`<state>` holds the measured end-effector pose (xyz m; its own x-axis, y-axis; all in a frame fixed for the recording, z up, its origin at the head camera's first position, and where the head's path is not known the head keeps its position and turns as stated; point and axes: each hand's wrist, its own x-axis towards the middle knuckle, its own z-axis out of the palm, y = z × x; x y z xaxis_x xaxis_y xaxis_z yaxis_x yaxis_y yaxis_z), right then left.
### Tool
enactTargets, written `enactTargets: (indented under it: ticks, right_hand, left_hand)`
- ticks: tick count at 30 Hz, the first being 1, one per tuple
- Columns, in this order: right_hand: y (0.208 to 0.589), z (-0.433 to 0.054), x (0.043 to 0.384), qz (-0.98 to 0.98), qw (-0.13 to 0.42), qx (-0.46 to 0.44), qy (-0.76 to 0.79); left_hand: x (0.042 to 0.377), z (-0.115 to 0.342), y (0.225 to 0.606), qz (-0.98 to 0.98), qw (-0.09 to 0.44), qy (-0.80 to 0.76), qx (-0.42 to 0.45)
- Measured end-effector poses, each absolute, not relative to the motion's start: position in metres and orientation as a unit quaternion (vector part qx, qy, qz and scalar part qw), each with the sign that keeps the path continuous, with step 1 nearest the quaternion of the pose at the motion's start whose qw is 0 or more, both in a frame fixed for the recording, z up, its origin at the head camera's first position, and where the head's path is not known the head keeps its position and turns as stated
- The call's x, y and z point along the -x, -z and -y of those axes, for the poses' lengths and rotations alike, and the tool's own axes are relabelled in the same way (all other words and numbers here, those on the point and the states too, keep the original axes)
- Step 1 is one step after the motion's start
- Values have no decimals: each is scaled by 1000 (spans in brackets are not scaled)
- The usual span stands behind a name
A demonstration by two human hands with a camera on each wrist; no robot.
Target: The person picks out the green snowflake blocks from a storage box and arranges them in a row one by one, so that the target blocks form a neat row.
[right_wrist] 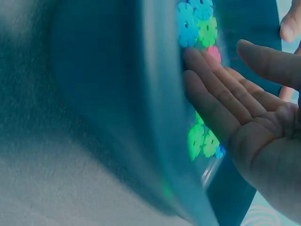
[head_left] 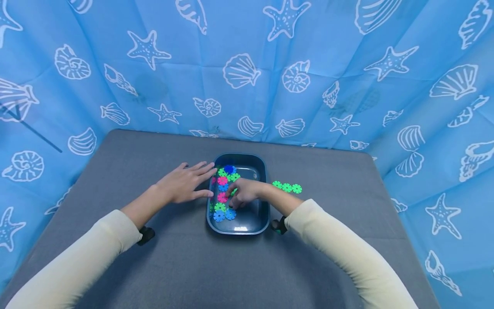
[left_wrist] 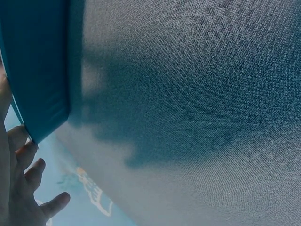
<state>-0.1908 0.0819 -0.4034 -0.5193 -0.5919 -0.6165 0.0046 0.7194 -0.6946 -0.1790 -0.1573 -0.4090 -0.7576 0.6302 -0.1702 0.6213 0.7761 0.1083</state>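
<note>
A dark blue tray [head_left: 247, 221] holds several notched plastic discs in green, pink and blue, mostly along its left side. My right hand [head_left: 247, 191] reaches down inside it, fingers over the discs near a pink disc [head_left: 222, 197]. From the right wrist, that hand shows its fingers extended and the thumb apart, with a blue disc [right_wrist: 187, 26] just beyond the fingertips; no disc is seen gripped. My left hand [head_left: 187, 182] is spread flat beside the tray, fingertips at its left rim. Part of the discs is hidden beneath the right hand.
To the right of the tray, three green discs [head_left: 287, 187] lie in a row on the grey tabletop [head_left: 185, 257]. A blue curtain [head_left: 247, 43] with white shells and starfish hangs behind the table and along its sides.
</note>
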Motion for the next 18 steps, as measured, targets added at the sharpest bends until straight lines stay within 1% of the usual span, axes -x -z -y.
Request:
enactTargets:
  ticks: [8,18]
  right_hand:
    - [403,-70,186,-809,449,194,327]
    - [403,-63,180,-799,466,210,318]
  left_hand:
    - [179,157,410,-938,99,-16,-332]
    - [178,156,408,-937,95,-13,-335]
